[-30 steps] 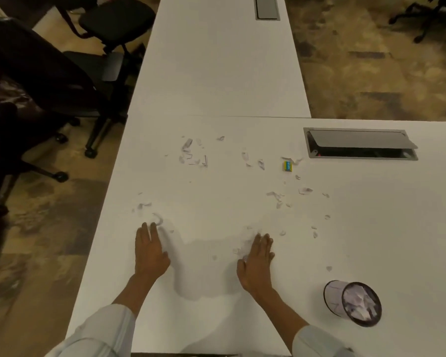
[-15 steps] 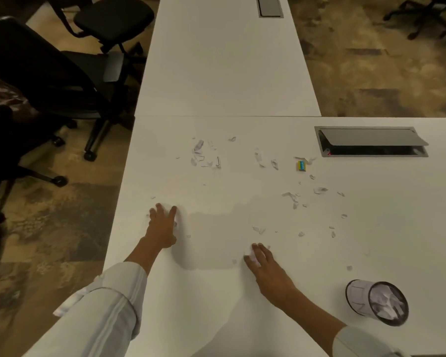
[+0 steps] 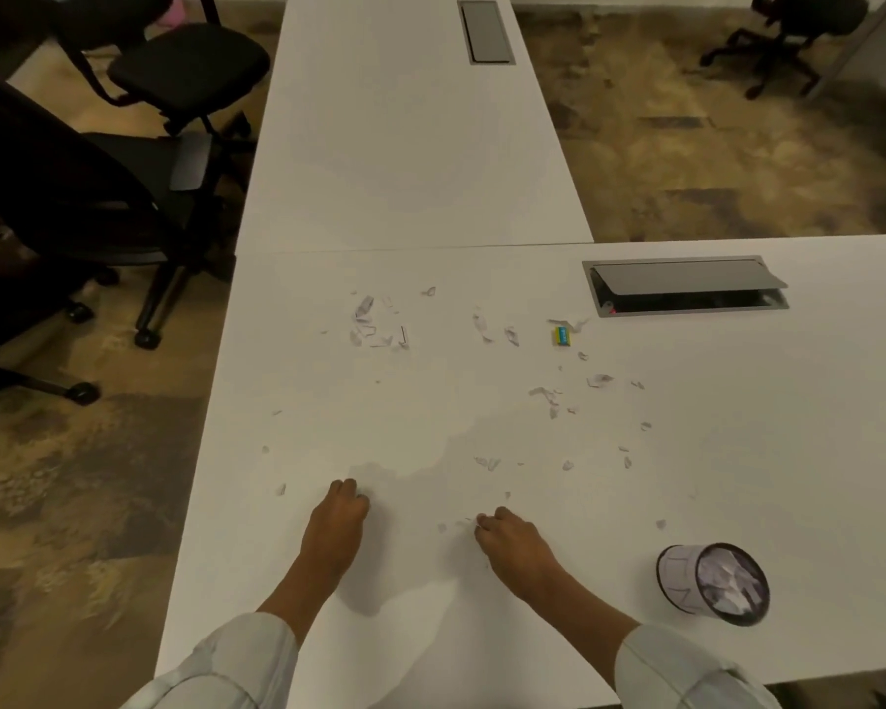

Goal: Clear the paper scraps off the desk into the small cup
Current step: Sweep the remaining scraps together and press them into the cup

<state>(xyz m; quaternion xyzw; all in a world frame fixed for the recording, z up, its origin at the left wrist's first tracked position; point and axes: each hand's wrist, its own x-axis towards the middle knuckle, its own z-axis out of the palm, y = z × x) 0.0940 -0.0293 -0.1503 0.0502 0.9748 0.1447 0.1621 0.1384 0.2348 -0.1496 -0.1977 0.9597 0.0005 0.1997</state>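
desk (image 3: 737,452) | paper scraps (image 3: 379,330) scattered | small cup (image 3: 712,583) (near right hand (image 3: 517,550))

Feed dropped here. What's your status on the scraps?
Both hands on desk, fingers curled. Scraps still scattered. Cup part full. Nothing blocking.

Desk (image 3: 430,401): white, smooth, matt top under both hands. Paper scraps (image 3: 369,324): thin, torn and creased, strewn ahead of the fingers. Small cup (image 3: 676,580): right of the right hand, pale wall, dark rim, holds crumpled paper. Sleeves (image 3: 236,662): light woven cloth. Cable hatch (image 3: 686,278): grey, matt, metal-looking lid.
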